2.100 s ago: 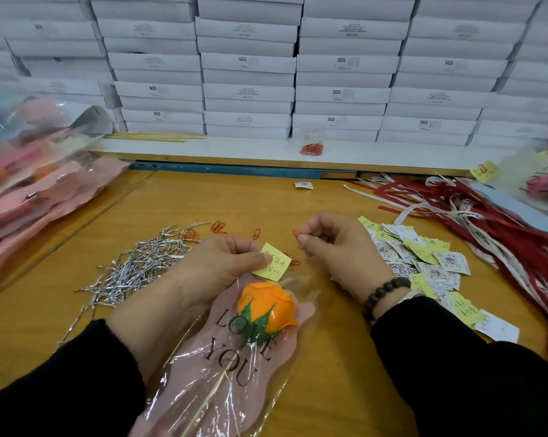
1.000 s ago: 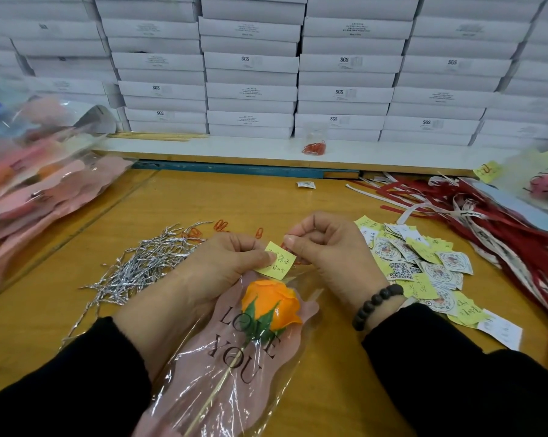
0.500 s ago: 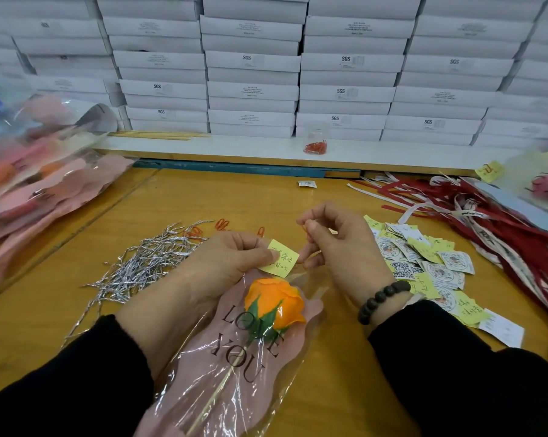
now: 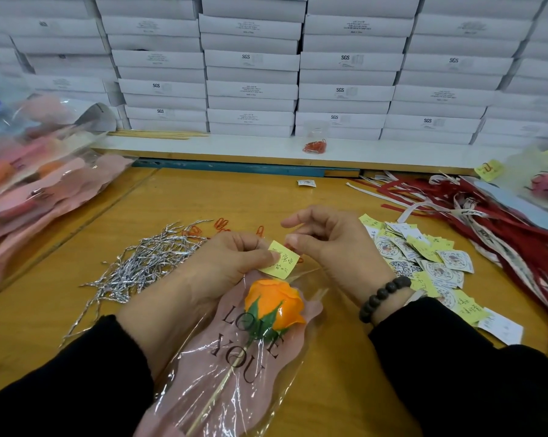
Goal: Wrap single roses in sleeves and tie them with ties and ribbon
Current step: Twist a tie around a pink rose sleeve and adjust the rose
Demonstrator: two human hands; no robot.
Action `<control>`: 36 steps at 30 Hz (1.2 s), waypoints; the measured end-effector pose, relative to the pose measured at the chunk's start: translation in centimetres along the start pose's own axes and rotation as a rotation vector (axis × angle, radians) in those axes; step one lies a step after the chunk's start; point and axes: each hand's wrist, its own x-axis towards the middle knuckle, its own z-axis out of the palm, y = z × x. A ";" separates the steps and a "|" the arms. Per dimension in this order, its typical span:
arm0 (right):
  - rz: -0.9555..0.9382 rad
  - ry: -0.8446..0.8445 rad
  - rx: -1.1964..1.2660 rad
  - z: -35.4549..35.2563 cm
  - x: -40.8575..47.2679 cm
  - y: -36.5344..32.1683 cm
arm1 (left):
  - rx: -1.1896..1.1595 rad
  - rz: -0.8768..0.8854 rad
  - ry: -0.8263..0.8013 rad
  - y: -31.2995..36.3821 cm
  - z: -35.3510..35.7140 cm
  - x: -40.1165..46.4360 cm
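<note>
An orange rose [image 4: 274, 302] lies in a pink-and-clear sleeve [image 4: 234, 370] printed "LOVE YOU", flat on the wooden table [image 4: 338, 373] in front of the person, bloom pointing away from them and stem running back toward the lower edge. The left hand [image 4: 231, 263] rests on the sleeve's top edge, thumb and fingers pinching a yellow note [image 4: 282, 260] against the sleeve just above the bloom. The right hand [image 4: 332, 247] is just beside the note, thumb at its right corner, fingers bent; a red object shows at the thumb tip, but whether the hand grips it cannot be told. A bead bracelet [image 4: 381, 296] sits on the right wrist. Silver ties [image 4: 146, 263] lie heaped to the left of the hands, with red clips [image 4: 220, 223] loose beyond them. A pile of tags [image 4: 424, 266] lies to the right, red and white ribbon [image 4: 503, 222] beyond that. Wrapped roses [image 4: 36, 184] are stacked at far left. White boxes [image 4: 250, 89] are stacked along the back.
</note>
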 end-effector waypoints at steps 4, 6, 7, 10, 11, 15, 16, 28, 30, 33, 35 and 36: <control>0.025 0.072 0.115 0.2 0.1 0.3 | -0.014 0.004 -0.019 0.0 0.1 0.1; 0.017 0.094 0.146 0.2 0.1 0.3 | 0.001 0.012 -0.017 0.0 0.1 0.1; 0.009 0.097 0.160 0.2 0.1 0.3 | 0.011 0.016 -0.016 0.0 0.1 0.1; -0.019 0.105 0.148 0.3 0.0 0.2 | 0.024 0.027 -0.018 0.0 0.2 0.1; -0.032 0.113 0.120 0.3 0.0 0.3 | 0.025 0.029 -0.021 0.0 0.2 0.1; -0.069 0.140 -0.030 0.5 0.1 0.3 | 0.021 0.029 -0.018 -0.1 0.0 0.2; -0.073 0.136 -0.055 0.5 0.1 0.3 | 0.020 0.026 -0.016 -0.1 0.0 0.2; -0.029 0.158 0.033 0.6 0.0 0.2 | -0.028 0.010 -0.018 0.0 0.2 0.1; -0.031 0.166 0.084 0.6 0.0 0.1 | -0.026 0.002 -0.017 0.0 0.1 0.2; -0.037 0.167 0.060 0.7 0.0 0.2 | -0.022 -0.013 -0.007 0.0 0.1 0.2; -0.043 0.159 0.007 0.9 -0.1 0.4 | -0.028 -0.018 -0.014 0.1 0.0 0.2; -0.048 0.158 -0.017 1.0 0.0 0.4 | -0.026 -0.017 -0.018 0.1 0.0 0.2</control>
